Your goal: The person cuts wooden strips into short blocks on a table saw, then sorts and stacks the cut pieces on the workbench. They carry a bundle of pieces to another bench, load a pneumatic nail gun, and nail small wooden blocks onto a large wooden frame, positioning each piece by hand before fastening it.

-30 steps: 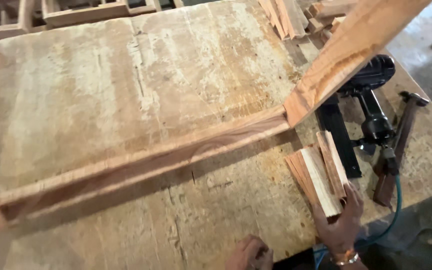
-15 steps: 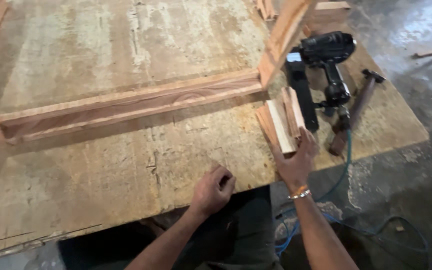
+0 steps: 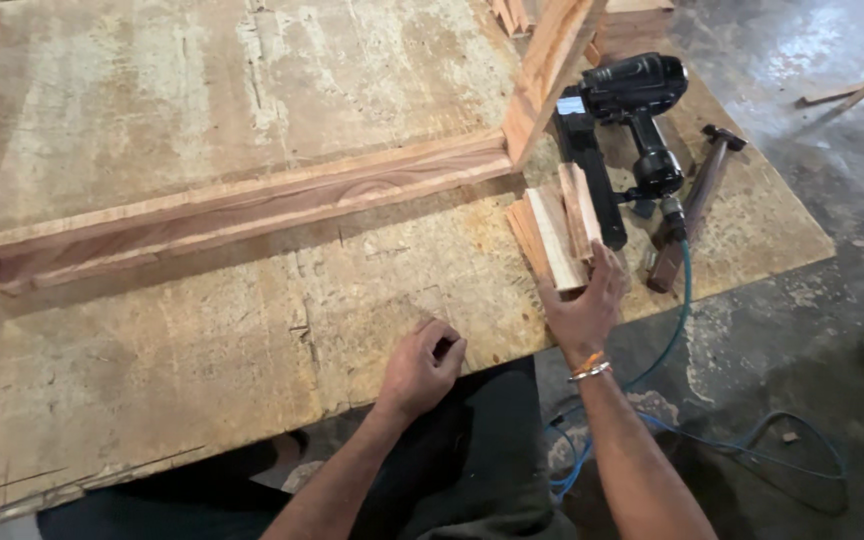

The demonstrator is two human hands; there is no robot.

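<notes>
My right hand [image 3: 584, 305] lies flat against the near end of a small stack of short wooden pieces [image 3: 555, 228] on the plywood worktable [image 3: 252, 300]; the fingers touch the stack without closing around it. My left hand [image 3: 424, 364] rests near the table's front edge with its fingers curled loosely, nothing in it. A long wooden frame rail [image 3: 242, 205] runs across the table just beyond both hands and meets a second rail [image 3: 547, 65] at a corner.
A black pneumatic nail gun [image 3: 624, 120] lies to the right of the stack, its blue-green air hose [image 3: 687, 300] trailing to the floor. A hammer [image 3: 694, 205] lies beside it. More wood pieces sit at the table's far edge.
The view has tilted down and back, bringing both arms into sight. My left hand has come onto the table's front edge. My right hand stays at the wood stack.
</notes>
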